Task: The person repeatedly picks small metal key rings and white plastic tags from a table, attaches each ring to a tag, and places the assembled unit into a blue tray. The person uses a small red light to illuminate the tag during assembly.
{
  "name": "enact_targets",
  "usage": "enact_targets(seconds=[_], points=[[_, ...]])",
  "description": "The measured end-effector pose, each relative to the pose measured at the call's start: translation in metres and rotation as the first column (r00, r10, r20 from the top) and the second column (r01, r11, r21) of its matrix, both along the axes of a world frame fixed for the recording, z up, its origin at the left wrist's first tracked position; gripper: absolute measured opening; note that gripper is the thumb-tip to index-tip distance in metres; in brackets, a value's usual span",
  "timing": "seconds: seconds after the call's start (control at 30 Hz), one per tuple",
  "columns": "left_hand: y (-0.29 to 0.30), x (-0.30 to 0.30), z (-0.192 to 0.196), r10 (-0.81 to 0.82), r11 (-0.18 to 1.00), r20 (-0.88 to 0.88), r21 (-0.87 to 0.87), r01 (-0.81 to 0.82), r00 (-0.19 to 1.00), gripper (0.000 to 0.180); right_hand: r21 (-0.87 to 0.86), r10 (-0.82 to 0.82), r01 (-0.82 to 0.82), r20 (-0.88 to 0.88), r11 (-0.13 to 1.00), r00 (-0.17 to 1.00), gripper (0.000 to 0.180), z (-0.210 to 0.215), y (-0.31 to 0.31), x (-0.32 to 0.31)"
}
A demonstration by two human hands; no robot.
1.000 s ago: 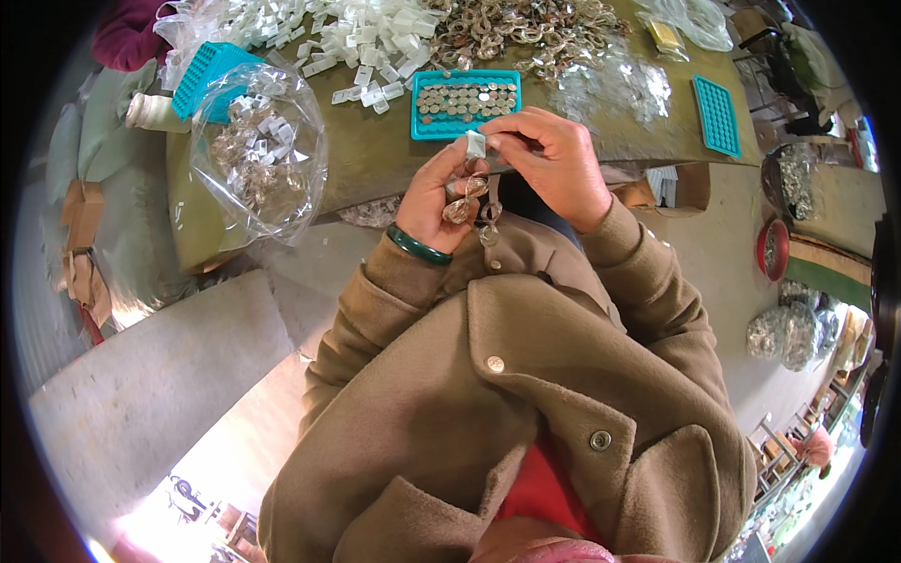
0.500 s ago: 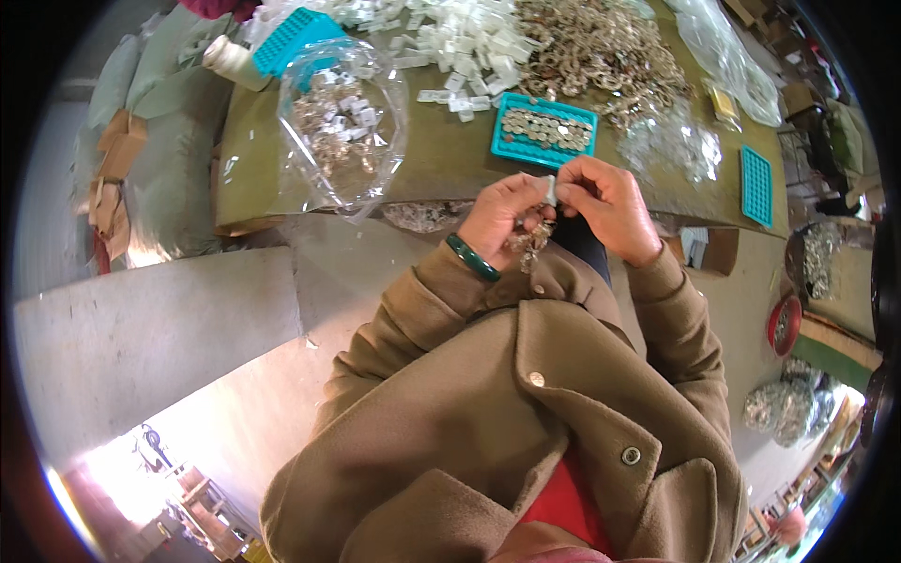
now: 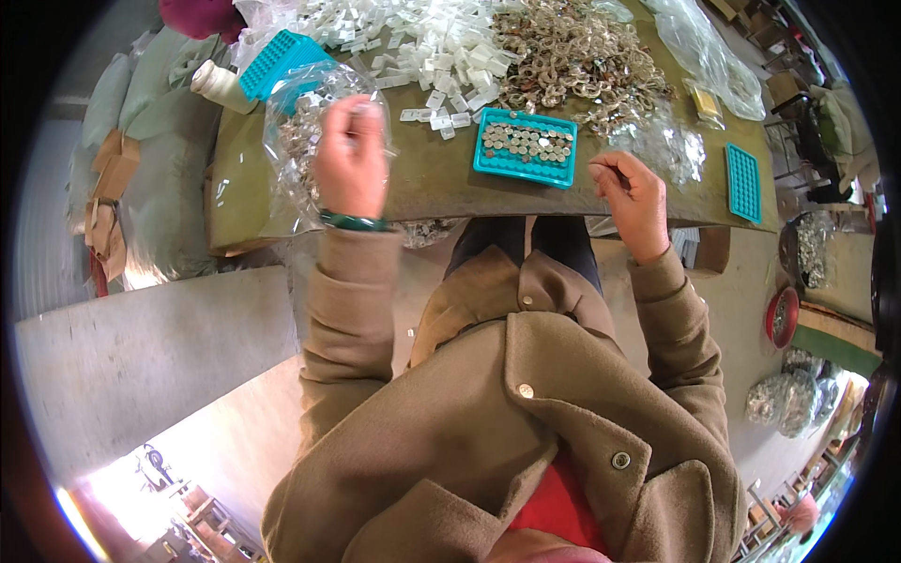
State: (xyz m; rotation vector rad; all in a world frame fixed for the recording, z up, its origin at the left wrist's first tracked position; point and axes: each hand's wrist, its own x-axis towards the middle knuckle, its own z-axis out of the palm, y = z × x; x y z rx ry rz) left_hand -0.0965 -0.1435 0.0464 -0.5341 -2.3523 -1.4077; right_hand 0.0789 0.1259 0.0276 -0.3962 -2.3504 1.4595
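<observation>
My left hand [image 3: 353,169], a green bangle [image 3: 353,221] at its wrist, is over a clear plastic bag [image 3: 282,122] at the left of the table. Motion smears its fingers, so what they hold, if anything, cannot be made out. Inside the bag lie white tags and beaded pieces. My right hand [image 3: 636,202] hovers at the table's front edge with its fingers curled in; I see nothing in them. Left of it sits a teal tray [image 3: 524,176] with rows of small round shiny pieces. Behind are a heap of white plastic tags [image 3: 441,66] and a pile of beaded bracelets [image 3: 572,66].
Stacked teal trays [image 3: 282,61] and a spool of white thread [image 3: 221,86] stand at the back left. Clear wrappers [image 3: 662,145] lie to the right of the bracelets. Another teal tray [image 3: 743,183] is near the table's right end. Clear plastic sheeting [image 3: 709,56] lies behind.
My hands have parted. The left went from the middle to over the bag; the right moved slightly right. The beaded piece with a white tag they held between them is no longer visible there.
</observation>
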Motion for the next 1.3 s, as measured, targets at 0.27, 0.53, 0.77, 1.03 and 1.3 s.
enact_targets(seconds=[0.27, 0.53, 0.77, 1.03, 1.3], points=[[0.015, -0.006, -0.037, -0.020, 0.999, -0.029, 0.041, 0.022, 0.999, 0.025, 0.536, 0.096, 0.028, -0.202, 0.844, 0.975, 0.017, -0.037, 0.016, -0.001], [0.060, -0.017, -0.078, -0.078, 0.877, -0.104, -0.481, 0.018, 0.992, 0.024, 0.414, 0.033, 0.002, -0.078, 0.910, 0.996, 0.027, -0.036, 0.017, -0.008], [0.056, -0.019, -0.083, -0.078, 0.953, -0.071, -0.297, 0.054, 0.994, 0.019, 0.375, 0.028, 0.040, -0.175, 0.926, 0.984, 0.026, -0.017, 0.021, -0.042], [0.046, -0.002, -0.061, -0.242, 0.938, 0.446, 0.334, 0.090, 0.862, 0.017, 0.384, 0.074, -0.124, 0.144, 0.915, 0.987, 0.027, 0.003, 0.009, -0.102], [0.039, 0.010, -0.050, -0.452, 0.833, 0.601, 0.548, 0.071, 0.659, 0.015, 0.412, 0.029, -0.110, 0.199, 0.905, 0.980, 0.020, -0.013, 0.018, -0.134]])
